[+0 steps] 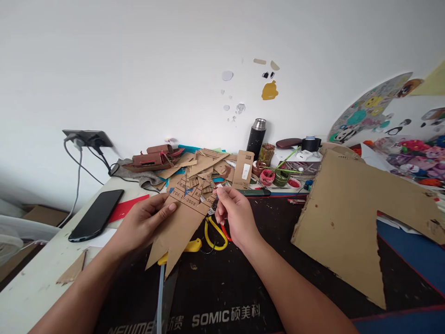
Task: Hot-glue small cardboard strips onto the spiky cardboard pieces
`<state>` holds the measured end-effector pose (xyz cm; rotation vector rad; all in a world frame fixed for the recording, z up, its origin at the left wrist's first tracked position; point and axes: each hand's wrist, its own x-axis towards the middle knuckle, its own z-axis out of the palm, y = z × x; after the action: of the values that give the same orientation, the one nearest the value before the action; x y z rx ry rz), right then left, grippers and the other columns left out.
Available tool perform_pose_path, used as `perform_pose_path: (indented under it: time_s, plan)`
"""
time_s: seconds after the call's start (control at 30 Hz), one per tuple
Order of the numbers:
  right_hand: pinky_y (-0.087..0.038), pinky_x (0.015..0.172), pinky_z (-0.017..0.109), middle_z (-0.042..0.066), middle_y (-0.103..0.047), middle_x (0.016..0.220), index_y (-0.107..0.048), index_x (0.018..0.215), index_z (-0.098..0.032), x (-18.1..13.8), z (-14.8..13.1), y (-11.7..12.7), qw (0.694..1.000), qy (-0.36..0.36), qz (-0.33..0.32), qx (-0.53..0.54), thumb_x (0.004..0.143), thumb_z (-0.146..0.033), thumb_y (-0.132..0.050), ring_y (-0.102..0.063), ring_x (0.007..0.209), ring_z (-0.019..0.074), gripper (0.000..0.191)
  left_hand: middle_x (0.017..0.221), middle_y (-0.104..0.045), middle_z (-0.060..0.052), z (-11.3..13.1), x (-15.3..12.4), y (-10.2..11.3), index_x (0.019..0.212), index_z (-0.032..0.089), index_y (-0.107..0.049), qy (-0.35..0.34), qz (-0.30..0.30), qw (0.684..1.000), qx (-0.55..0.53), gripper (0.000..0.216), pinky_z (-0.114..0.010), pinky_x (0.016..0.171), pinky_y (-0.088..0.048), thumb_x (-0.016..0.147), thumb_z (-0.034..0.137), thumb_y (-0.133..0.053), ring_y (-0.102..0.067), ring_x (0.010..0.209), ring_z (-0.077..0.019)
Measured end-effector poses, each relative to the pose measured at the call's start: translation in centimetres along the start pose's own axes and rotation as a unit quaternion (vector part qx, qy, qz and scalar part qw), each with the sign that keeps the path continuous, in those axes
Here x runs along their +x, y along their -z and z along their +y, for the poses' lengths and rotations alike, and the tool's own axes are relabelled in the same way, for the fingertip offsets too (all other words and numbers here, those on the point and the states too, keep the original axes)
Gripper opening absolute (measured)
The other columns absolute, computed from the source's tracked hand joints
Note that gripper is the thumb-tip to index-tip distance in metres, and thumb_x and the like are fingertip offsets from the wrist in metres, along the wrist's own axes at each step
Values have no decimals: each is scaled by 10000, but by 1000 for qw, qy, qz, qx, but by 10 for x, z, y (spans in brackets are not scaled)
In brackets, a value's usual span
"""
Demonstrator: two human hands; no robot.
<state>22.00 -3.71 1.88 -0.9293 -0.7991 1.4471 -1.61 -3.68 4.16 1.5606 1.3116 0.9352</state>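
Observation:
My left hand (pixel 144 225) grips a long pointed piece of brown cardboard (pixel 181 222) with printed numbers, its tips pointing down towards me. My right hand (pixel 234 213) pinches the upper right edge of the same piece between thumb and fingers. Yellow-handled scissors (pixel 213 234) lie on the black mat (pixel 222 287) just under the cardboard, between my hands.
A big cut cardboard sheet (pixel 342 218) leans at the right. Cardboard scraps (pixel 201 169), a brown model boat (pixel 153 160), paint pots (pixel 274 176) and a black flask (pixel 256 137) crowd the back. A black phone (pixel 97 213) lies left, cables (pixel 78 171) hang from a wall socket.

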Motion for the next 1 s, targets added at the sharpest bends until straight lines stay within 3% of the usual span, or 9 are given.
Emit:
perform_pose_path:
  time_s: [0.27,0.4,0.5,0.67,1.0]
  plan:
    - [-334,407,230,-89,-479,515,-724,837,-203,4,-2,4,999,13,36,20,761,-601,-903,-484,417,104,444,865,-779,-91,-3,0,1,884,208,-803,18,2,1000,-17,531,-274,567,-531,787,729,-833,-677,730,-252]
    - [-306,402,228,-91,-459,517,-714,827,-202,5,-2,6,998,19,55,24,753,-611,-900,-472,420,104,455,824,-778,-85,-9,5,4,919,195,-797,52,46,990,-120,541,-284,568,-537,747,701,-881,-688,708,-255]
    - [-313,412,227,-91,-453,516,-694,815,-207,5,-1,6,999,19,44,17,771,-621,-893,-480,420,108,461,820,-788,-77,-18,12,5,978,199,-777,73,80,962,-250,507,-333,634,-591,720,609,-926,-724,727,-273]
    - [-307,407,228,-88,-432,497,-656,762,-215,3,0,5,999,12,33,14,763,-646,-894,-462,414,111,492,596,-626,-12,-30,19,4,845,181,-692,48,42,927,-371,342,-276,538,-519,816,457,-892,-603,543,-175]
    - [-340,414,232,-108,-331,443,-538,630,-234,0,6,0,1000,17,9,-13,799,-644,-850,-437,365,103,542,538,-484,12,-26,19,0,686,185,-587,37,-17,925,-379,456,-225,450,-380,822,519,-867,-446,475,-117]
